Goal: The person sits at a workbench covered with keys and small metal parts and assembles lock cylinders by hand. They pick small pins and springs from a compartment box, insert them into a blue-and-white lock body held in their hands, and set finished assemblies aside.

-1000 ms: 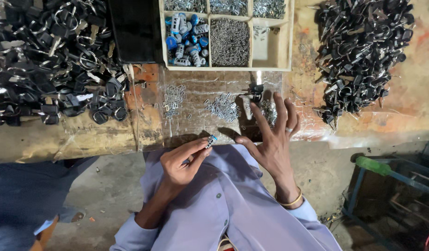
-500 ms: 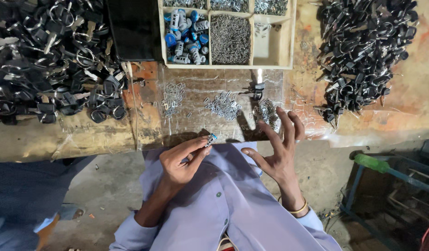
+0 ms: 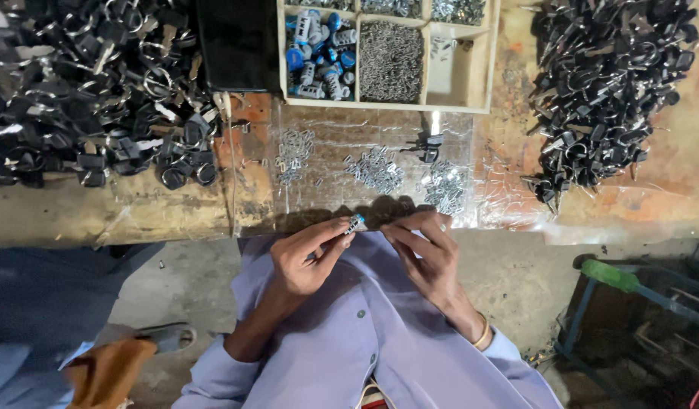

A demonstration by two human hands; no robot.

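My left hand [image 3: 308, 254] grips a small silver cylinder with a blue tip [image 3: 354, 223] between thumb and fingers, just off the workbench's front edge. My right hand [image 3: 425, 250] sits right beside it, fingers curled toward the cylinder with the tips pinched together; whether a tiny part is between them I cannot tell. Just beyond the hands, small heaps of silver metal pieces [image 3: 376, 168] lie on a clear plastic sheet [image 3: 326, 193] on the bench.
A wooden compartment tray [image 3: 455, 76] at the back holds blue-tipped cylinders [image 3: 315, 53] and thin metal pins [image 3: 389, 60]. Heaps of black keys lie at left [image 3: 92, 98] and right [image 3: 607, 98]. A small black part [image 3: 427, 146] rests on the sheet. Another person's sleeve [image 3: 31, 303] is at lower left.
My right hand has drawn back from the metal pieces on the bench, closed its spread fingers and come beside the left hand. The left hand has kept the cylinder, shifting slightly.
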